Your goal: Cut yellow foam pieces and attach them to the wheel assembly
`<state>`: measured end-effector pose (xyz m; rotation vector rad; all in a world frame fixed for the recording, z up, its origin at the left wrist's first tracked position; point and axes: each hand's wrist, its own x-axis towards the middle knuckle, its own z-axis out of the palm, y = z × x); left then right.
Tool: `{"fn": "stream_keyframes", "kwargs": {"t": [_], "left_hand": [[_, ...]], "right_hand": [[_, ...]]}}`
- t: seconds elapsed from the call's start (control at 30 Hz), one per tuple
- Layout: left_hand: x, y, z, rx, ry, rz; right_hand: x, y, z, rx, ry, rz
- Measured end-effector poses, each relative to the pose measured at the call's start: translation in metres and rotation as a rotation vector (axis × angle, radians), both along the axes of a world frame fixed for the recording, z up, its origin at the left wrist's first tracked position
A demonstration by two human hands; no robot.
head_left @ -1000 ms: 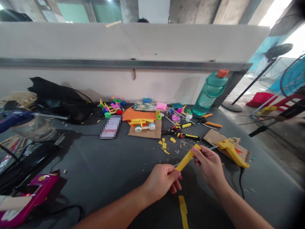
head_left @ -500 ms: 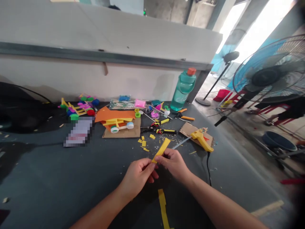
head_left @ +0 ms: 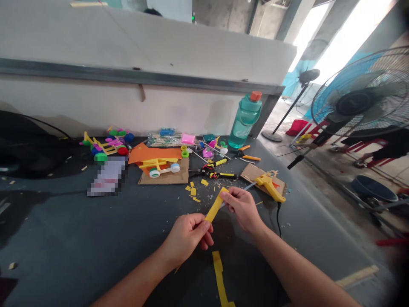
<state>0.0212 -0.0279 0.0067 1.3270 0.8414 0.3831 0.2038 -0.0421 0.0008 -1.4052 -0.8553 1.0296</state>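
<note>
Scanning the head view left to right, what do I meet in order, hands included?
Black bulky item with a thin strap → multicoloured model with round caps → orange flat sheet → left hand → yellow flat strip → right hand → yellow glue gun → large round wire-caged fan.

The left hand (head_left: 188,234) pinches the lower end of a narrow, flat yellow strip (head_left: 213,209), and the right hand (head_left: 243,209) grips its upper end, above a dark grey tabletop (head_left: 128,238). A longer, notched yellow strip (head_left: 219,273) lies nearer the body. Beyond the right hand, a yellow plastic glue gun (head_left: 271,187) rests on a brown cardboard piece (head_left: 251,174); a translucent teal bottle with an orange cap (head_left: 244,123) stands farther back.
</note>
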Motion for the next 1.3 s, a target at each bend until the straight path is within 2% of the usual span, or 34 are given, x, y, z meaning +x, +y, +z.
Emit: {"fn": "stream_keyframes", "kwargs": {"t": [0.2, 0.37, 0.5, 0.7, 0.9, 1.03, 1.3], "left_hand": [[0.002, 0.001, 0.002, -0.05, -0.064, 0.03], [0.005, -0.001, -0.001, 0.017, -0.049, 0.096], [0.005, -0.004, -0.004, 0.075, 0.0, 0.082], [0.005, -0.003, -0.005, 0.006, -0.027, 0.065], [0.006, -0.002, -0.007, -0.044, -0.081, 0.115], [0.007, -0.001, -0.004, -0.053, -0.086, 0.153], [0.005, -0.001, -0.001, -0.091, -0.062, 0.129]], "right_hand": [[-0.01, -0.005, 0.004, -0.001, -0.11, 0.112], [-0.023, -0.012, 0.006, -0.006, -0.104, 0.239], [-0.022, -0.012, 0.004, 0.01, -0.148, 0.184], [-0.017, -0.01, 0.002, -0.009, -0.226, 0.18], [-0.02, -0.009, 0.004, -0.068, -0.047, 0.211], [-0.024, -0.013, 0.006, -0.027, -0.17, 0.315], [-0.019, -0.013, 0.002, 0.034, -0.322, 0.181]]}}
